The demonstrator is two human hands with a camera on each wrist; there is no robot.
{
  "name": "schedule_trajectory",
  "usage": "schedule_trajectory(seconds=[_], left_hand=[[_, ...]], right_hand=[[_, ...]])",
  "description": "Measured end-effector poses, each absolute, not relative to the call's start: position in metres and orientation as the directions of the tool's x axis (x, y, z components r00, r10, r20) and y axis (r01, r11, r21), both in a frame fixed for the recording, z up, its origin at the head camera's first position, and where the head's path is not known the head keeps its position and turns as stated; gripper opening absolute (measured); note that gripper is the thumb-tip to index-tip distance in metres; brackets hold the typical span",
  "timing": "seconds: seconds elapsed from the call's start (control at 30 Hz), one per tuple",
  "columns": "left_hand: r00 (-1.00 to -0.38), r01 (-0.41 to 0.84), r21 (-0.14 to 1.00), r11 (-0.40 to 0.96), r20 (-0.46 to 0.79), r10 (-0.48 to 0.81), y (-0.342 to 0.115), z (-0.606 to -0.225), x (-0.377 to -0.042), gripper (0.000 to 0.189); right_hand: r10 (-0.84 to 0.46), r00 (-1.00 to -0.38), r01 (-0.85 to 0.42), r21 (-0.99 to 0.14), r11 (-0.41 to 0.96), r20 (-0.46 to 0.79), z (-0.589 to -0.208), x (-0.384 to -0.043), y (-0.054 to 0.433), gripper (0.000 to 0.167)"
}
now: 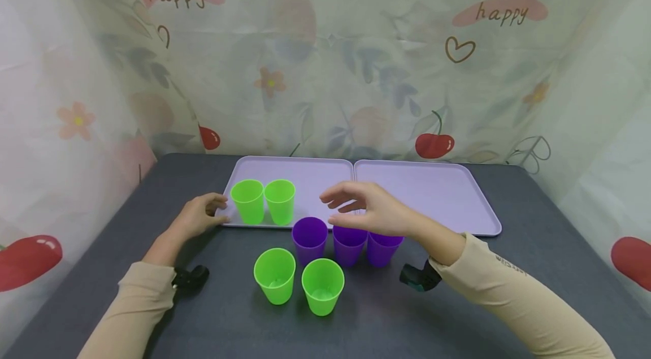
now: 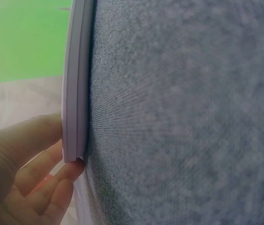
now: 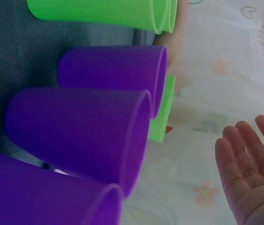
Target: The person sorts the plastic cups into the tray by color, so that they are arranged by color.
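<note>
My left hand [image 1: 195, 216] is at the front left corner of the left lilac tray [image 1: 325, 178]. In the left wrist view its thumb and fingers hold the tray's rim [image 2: 76, 93]. Two green cups [image 1: 248, 200] [image 1: 280, 200] stand upright side by side on that tray. My right hand [image 1: 373, 206] hovers above the purple cups with fingers loosely bent and nothing in them. The three purple cups [image 1: 309, 240] [image 1: 349, 249] [image 1: 383, 250] stand in a row before the trays; the hand partly hides two. Nearer stand two more green cups [image 1: 274, 277] [image 1: 322, 286].
A second lilac tray [image 1: 427, 195] lies against the left one, on its right. Both are on a dark grey tabletop [image 1: 396, 325]. Printed curtains [image 1: 330, 76] hang behind and at both sides.
</note>
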State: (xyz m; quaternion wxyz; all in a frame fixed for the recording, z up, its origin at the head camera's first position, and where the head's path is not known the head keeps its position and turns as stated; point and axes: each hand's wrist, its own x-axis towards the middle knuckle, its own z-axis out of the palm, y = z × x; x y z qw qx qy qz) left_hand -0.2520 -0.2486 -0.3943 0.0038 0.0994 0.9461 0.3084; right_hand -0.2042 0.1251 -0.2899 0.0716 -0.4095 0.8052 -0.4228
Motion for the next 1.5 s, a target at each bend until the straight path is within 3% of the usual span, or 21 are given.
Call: schedule_trajectory(seconds=[0.47, 1.2, 1.5], left_hand=[[-0.982, 0.171, 0.591, 0.788, 0.033, 0.188, -0.248, -0.392, -0.251, 0.046], [-0.981, 0.175, 0.596, 0.784, 0.036, 0.191, -0.250, -0.394, -0.252, 0.047], [-0.980, 0.181, 0.591, 0.786, 0.041, 0.195, -0.250, -0.395, -0.253, 0.046]], right_hand=[[-0.709, -0.669, -0.567, -0.770, 0.293, 0.223, -0.317, -0.173, 0.145, 0.043], [-0.798, -0.557, -0.599, -0.777, 0.195, 0.229, -0.355, -0.156, 0.135, 0.057], [-0.778, -0.591, -0.591, -0.771, 0.239, 0.212, -0.361, -0.152, 0.132, 0.060]])
